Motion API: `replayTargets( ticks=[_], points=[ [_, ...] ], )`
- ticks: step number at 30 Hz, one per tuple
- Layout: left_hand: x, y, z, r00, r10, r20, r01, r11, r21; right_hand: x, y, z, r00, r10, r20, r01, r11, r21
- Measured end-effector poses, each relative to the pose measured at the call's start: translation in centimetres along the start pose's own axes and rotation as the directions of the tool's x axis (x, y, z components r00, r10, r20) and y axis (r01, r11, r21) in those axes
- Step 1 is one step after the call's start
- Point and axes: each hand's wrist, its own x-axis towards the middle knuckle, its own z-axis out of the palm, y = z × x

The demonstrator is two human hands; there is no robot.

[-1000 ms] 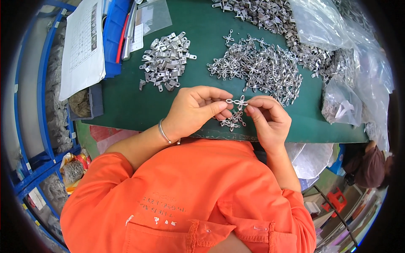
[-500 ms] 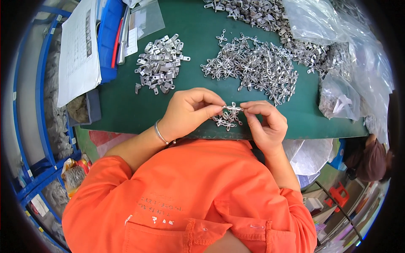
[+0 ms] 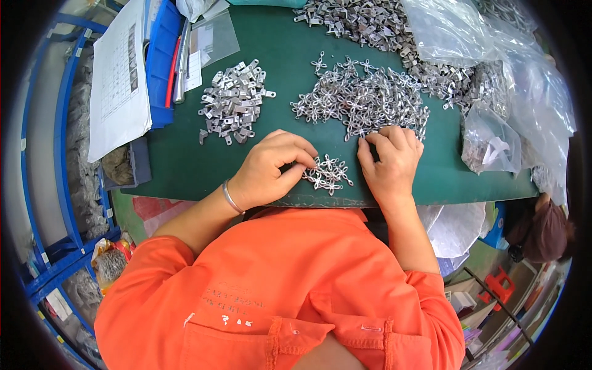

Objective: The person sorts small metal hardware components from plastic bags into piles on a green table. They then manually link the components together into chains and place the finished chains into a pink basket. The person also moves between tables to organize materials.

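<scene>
My left hand (image 3: pixel 271 168), with a metal bangle (image 3: pixel 232 197) on its wrist, has thumb and fingers pinched at the left edge of a small heap of silvery flower-shaped metal pieces (image 3: pixel 328 175). Whether a piece sits between those fingertips is hidden. My right hand (image 3: pixel 393 161) reaches to the near edge of a larger pile of the same looped pieces (image 3: pixel 354 92). Its thumb stands apart from the curled fingers, and no piece shows between them. To the left lies a pile of small bent metal tabs with holes (image 3: pixel 234 102).
Green table (image 3: pixel 274 37). Beyond the looped pieces spreads a larger heap of metal brackets (image 3: pixel 370 24), partly under clear plastic bags (image 3: pixel 450 34). At left stand a blue tray (image 3: pixel 161 68), paper sheets (image 3: pixel 120 86) and a blue rack (image 3: pixel 61 123). A red stool (image 3: pixel 497 287) stands at lower right.
The flower-shaped piece stretched between both hands is no longer held up there. My right hand has moved up and right to the larger pile; my left hand has shifted slightly left.
</scene>
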Motion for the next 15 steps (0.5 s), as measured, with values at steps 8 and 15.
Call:
replayTargets(
  ticks=[8,15],
  points=[
    [0.6,0.8,0.9,0.989,-0.115,-0.094,0.1,0.984,-0.149,-0.4,0.8,-1.5,0.999,0.051,-0.004,-0.05,0.991,0.127],
    [0.9,1.0,1.3,0.988,-0.125,-0.094,0.108,0.981,-0.163,0.2,0.4,-0.4,0.999,-0.037,0.019,0.035,0.995,0.092]
  ],
)
